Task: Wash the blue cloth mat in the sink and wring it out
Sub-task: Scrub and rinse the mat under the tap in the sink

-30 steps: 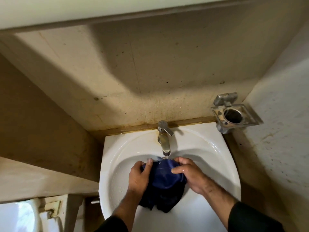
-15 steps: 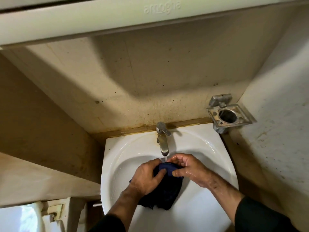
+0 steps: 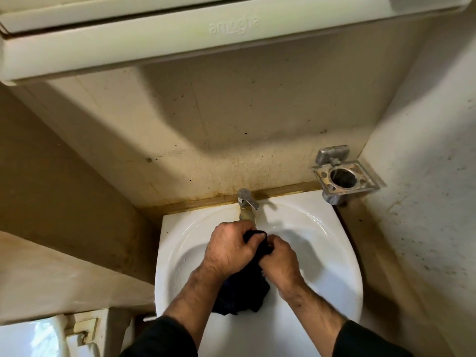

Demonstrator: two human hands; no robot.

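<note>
Two hands, the left hand (image 3: 228,249) and right hand (image 3: 279,258), each close their grip around the bunched blue cloth mat (image 3: 247,292) over the sink (image 3: 332,256) below the tap (image 3: 246,204). Twisting hard could likely fling water beyond the basin.

The sink (image 3: 322,243) is glossy white ceramic, smooth, with bright highlights along its rim. At its back edge the tap (image 3: 246,202) is shiny metal, dulled and yellowed lower down. Right of the tap, the holder (image 3: 343,180) is metal too, tarnished and spotted. Over the sink, the cloth (image 3: 242,292) looks dark blue, soft and wet. The wall (image 3: 231,124) behind the tap is matt, stained and speckled.
</note>
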